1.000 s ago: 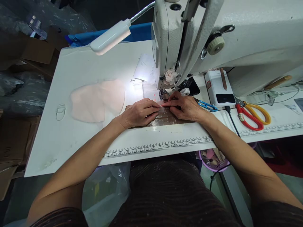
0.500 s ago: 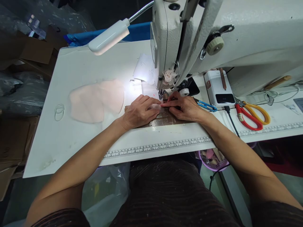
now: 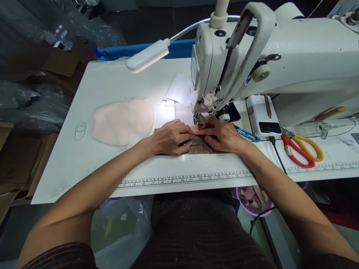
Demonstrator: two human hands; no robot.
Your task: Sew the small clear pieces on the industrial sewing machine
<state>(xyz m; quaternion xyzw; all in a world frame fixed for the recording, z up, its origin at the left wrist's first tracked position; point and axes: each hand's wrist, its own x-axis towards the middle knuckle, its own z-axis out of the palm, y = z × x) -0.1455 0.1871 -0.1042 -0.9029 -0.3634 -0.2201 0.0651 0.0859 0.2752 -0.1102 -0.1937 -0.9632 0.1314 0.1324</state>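
Close in front of the presser foot [image 3: 196, 118] of a white sewing machine [image 3: 206, 67], my two hands nearly meet at the fingertips. My left hand [image 3: 171, 138] is closed, its fingers curled over a small piece of pale pink fabric [image 3: 194, 128]. From the other side my right hand [image 3: 223, 135] pinches the same fabric, its index finger stretched towards the left fingertips. Most of the fabric is hidden under the fingers. Beneath both hands lies a brown, shiny plate [image 3: 204, 146]. Sheer pale pink fabric pieces [image 3: 120, 121] lie flat to the left.
A lamp [image 3: 148, 56] lights the needle area. Marked white paper [image 3: 181, 89] lies behind. At the right are blue thread snips [image 3: 248, 134], a white power bank [image 3: 262, 112] and red-and-yellow-handled pliers [image 3: 301, 149]. A printed ruler [image 3: 182, 180] runs along the table [image 3: 70, 164] edge.
The camera view has shifted, so more of the machine's top shows. My left fingers are more curled. Both hands stay at the presser foot.
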